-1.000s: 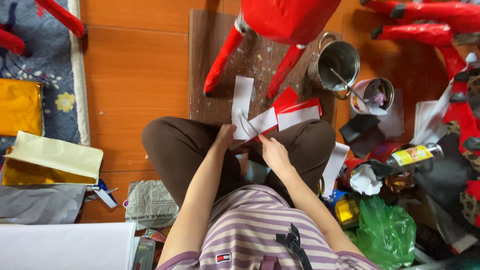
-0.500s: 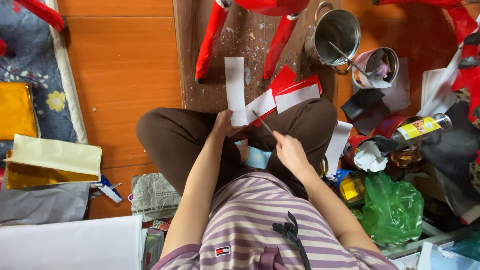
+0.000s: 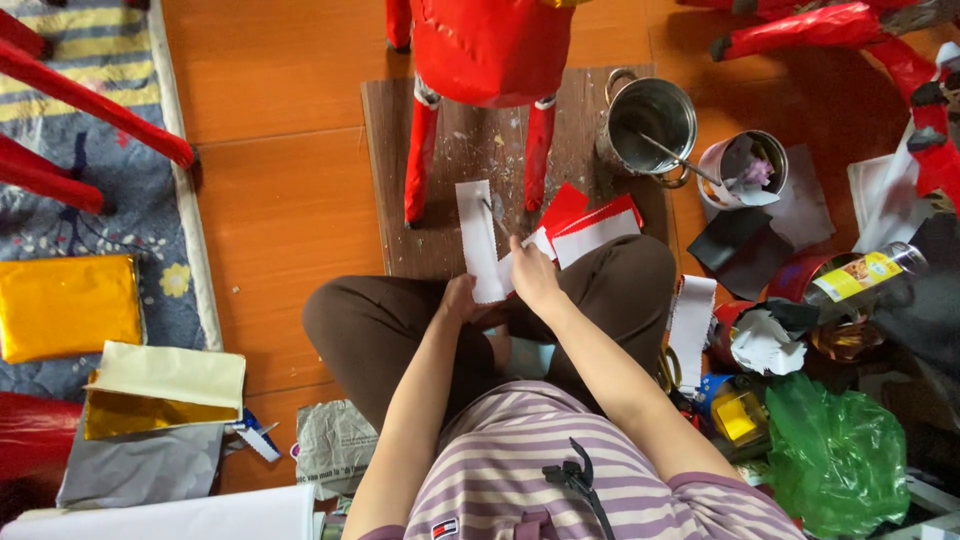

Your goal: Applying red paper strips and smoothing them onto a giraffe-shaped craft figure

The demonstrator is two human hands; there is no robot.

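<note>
Over the lap, the left hand [image 3: 462, 298] pinches the bottom edge of a white paper strip [image 3: 478, 240] that stands up over the brown board [image 3: 400, 190], while the right hand [image 3: 530, 272] closes on scissors [image 3: 497, 215] touching it.

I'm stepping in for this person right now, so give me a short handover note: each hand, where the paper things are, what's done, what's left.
Left hand: pinches the lower end of the white strip over the lap.
Right hand: on the strip's right edge, holding a thin tool; I cannot tell what kind.
Red-and-white sheets lie just right of the hands on the board, in front of the red figure. Another white strip lies by the right knee. Pot and cup stand on the right.
Done: the strip is in hand.
Left: not yet fixed to anything.
</note>
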